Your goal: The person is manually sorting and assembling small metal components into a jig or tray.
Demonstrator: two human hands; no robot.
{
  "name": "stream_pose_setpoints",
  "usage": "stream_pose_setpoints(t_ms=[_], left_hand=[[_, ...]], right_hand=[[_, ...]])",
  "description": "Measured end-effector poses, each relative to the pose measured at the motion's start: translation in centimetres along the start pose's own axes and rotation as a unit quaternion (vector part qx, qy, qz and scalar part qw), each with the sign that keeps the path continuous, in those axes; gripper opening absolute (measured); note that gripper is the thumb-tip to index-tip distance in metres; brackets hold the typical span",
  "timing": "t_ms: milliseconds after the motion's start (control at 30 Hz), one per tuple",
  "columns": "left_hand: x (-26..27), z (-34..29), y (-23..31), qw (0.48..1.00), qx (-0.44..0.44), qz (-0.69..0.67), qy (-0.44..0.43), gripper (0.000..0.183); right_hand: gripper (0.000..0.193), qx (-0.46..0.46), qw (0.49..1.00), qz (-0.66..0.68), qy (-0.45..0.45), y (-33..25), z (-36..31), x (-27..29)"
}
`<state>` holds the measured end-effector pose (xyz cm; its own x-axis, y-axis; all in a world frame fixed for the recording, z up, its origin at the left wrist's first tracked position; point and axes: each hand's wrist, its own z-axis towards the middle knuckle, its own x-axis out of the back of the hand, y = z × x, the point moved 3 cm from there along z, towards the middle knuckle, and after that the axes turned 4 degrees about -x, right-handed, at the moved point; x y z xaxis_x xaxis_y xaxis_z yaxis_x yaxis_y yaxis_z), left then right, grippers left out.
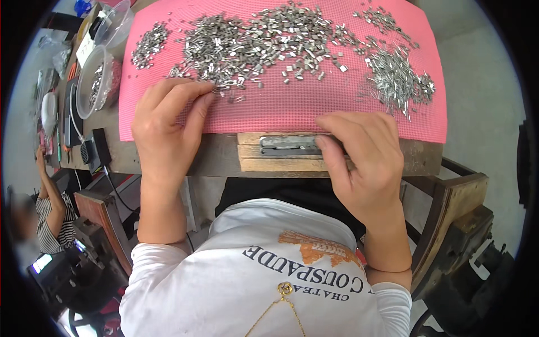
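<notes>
Many metal bits (224, 48) lie heaped on a pink mat (269, 118). Left hand (167, 121): fingers narrow at the heap's near edge. Right hand (368, 151): fingers curled at a slotted bar (289, 141). Any hold is unclear. Bits look light, stiff, slippery; pinch 1 by its sides.

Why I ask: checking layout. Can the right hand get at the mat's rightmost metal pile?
Likely yes: the metal pile lies just beyond the right hand, with only pink mat between.
</notes>
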<state>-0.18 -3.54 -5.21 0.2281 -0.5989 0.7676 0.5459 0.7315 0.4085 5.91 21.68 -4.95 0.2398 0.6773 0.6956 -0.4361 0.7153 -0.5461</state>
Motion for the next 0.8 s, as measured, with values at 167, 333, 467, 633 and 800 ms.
stream_pose_setpoints(t_ms=[167, 333, 467, 633, 800], left_hand=[[0.1, -0.2, -1.1, 1.000, 0.018, 0.023, -0.010, 0.017], [-0.6, 0.0, -0.7, 0.998, -0.015, 0.030, -0.045, 0.013], [-0.2, -0.3, -1.2, 0.998, -0.024, 0.031, -0.058, 0.012], [-0.1, 0.1, -0.9, 0.994, -0.066, 0.032, -0.081, 0.009], [-0.4, 0.5, 0.0, 0.989, -0.099, 0.064, -0.089, 0.009]], right_hand=[[0.021, 0.016, 0.997, -0.003, -0.074, -2.0, 3.1, -3.3], [0.018, 0.030, 0.995, -0.033, -0.091, -3.0, 5.2, -7.1], [0.009, 0.014, 0.994, -0.072, -0.082, -3.2, 6.1, -7.9], [0.006, 0.015, 0.995, -0.074, -0.068, -3.3, 6.3, -7.8], [0.012, 0.004, 1.000, 0.010, -0.005, -2.4, 5.3, -3.6]])
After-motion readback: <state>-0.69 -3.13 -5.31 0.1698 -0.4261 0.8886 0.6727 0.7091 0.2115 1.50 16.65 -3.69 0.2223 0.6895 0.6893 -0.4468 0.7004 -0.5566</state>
